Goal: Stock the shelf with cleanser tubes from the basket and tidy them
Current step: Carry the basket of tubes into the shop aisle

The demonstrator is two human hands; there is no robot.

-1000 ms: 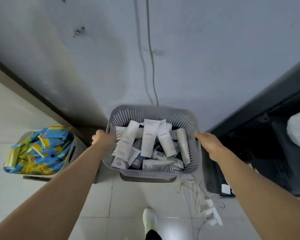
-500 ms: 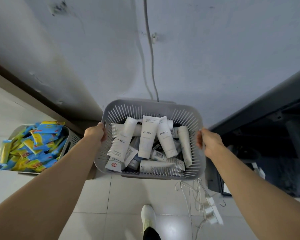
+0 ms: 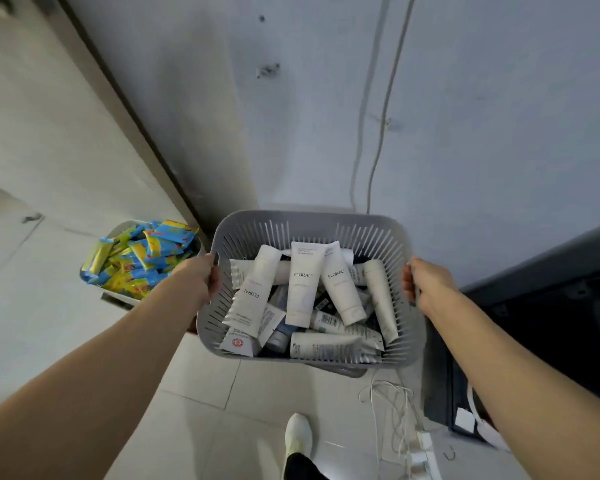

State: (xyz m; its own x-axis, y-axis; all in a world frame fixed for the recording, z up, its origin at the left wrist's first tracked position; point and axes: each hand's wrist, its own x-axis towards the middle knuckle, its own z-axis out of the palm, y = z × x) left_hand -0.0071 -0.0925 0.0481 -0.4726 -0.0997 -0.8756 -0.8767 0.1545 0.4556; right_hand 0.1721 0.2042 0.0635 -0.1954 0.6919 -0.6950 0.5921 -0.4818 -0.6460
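A grey slotted plastic basket (image 3: 305, 225) hangs in the air in front of me, above the tiled floor. It holds several white cleanser tubes (image 3: 302, 289), some marked FLORAL, lying in a loose heap. My left hand (image 3: 198, 277) grips the basket's left rim. My right hand (image 3: 426, 282) grips its right rim. No shelf surface with products is in view.
A second basket (image 3: 118, 299) full of blue and yellow packets stands on the floor at the left. A dark cabinet or shelf base (image 3: 548, 306) is at the right. White cables and a power strip (image 3: 420, 452) lie on the floor by my shoe (image 3: 298, 434). The wall is directly ahead.
The basket has risen off the lower basket it rested on and come closer to me. Both hands keep the same hold on its rims.
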